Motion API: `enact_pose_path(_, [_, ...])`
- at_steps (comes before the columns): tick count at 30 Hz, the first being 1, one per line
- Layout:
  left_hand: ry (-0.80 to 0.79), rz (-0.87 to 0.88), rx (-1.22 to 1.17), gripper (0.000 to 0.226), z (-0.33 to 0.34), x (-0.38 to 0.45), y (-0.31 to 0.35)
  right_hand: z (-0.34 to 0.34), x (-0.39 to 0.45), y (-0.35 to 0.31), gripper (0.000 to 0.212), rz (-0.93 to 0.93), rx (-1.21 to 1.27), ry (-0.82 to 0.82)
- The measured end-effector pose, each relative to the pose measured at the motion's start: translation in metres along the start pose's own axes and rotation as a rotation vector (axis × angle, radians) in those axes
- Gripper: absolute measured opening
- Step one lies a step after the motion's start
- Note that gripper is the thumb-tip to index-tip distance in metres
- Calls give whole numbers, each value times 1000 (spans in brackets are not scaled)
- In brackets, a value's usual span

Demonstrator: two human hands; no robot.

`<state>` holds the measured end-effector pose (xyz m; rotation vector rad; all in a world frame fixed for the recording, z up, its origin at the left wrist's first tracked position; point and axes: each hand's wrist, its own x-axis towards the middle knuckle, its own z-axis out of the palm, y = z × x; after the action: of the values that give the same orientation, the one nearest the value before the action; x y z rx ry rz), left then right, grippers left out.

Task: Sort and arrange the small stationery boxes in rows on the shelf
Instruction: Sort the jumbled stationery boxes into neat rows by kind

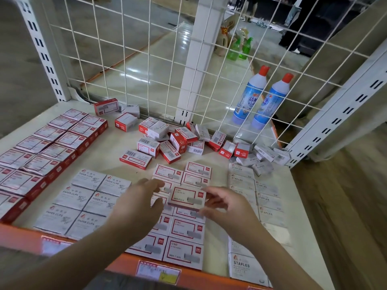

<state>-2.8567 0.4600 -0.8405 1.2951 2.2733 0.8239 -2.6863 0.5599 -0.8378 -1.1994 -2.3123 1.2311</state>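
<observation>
A red-and-white staple box (187,197) sits a little above the middle rows of matching boxes (185,231). My right hand (227,208) pinches its right edge with curled fingers. My left hand (137,206) holds its left edge, thumb and fingers bent toward it. A loose heap of unsorted red-and-white boxes (176,141) lies at the back of the cream shelf (117,147). Flat rows of red-edged boxes (41,151) fill the left side. Grey "PAPER CLIPS" boxes (83,204) lie front left, and grey "STAPLES" boxes (266,197) run down the right.
A white wire grid (146,59) closes the shelf's back and right side. Two blue bottles with red caps (261,97) stand behind it. The orange front rail (125,263) carries price tags. White slotted uprights (44,53) stand at the corners.
</observation>
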Motion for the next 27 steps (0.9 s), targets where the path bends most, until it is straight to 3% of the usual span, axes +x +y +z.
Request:
enact_pose_path(13, [-36, -31, 183, 33, -12, -37, -25, 53, -26, -13, 41, -22, -90, -199])
enact_pose_path(27, [-172, -30, 241, 38, -11, -55, -20, 58, -28, -23, 48, -100, -214, -280])
